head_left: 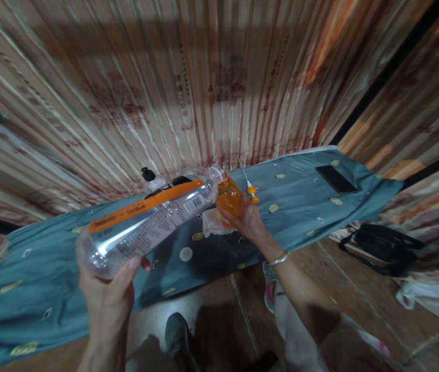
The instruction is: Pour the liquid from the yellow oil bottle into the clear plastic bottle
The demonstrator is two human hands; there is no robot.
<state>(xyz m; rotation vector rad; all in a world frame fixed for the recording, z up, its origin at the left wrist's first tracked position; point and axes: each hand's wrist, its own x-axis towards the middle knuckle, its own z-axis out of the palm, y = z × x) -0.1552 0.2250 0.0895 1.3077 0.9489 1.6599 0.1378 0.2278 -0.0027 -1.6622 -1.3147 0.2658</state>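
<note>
My left hand (pixel 109 289) is closed around the base of a large clear plastic bottle (pixel 153 219) with an orange and silver label. The bottle is tilted, and its open neck meets the mouth of a smaller orange see-through bottle (pixel 230 199). Fingers of my right hand (pixel 248 219) are wrapped round the orange bottle, holding it over a white folded tissue (pixel 216 223). An orange pump top (pixel 252 192) with a pale tube lies just beyond my right hand. A round white cap (pixel 186 253) rests on the cloth below the big bottle.
A clear bottle with a black top (pixel 149 175) stands behind the large bottle. A dark phone (pixel 336 179) lies on the right of the teal patterned cloth (pixel 297 206). Striped curtains (pixel 219 77) hang behind. A black bag (pixel 382 248) sits low at the right.
</note>
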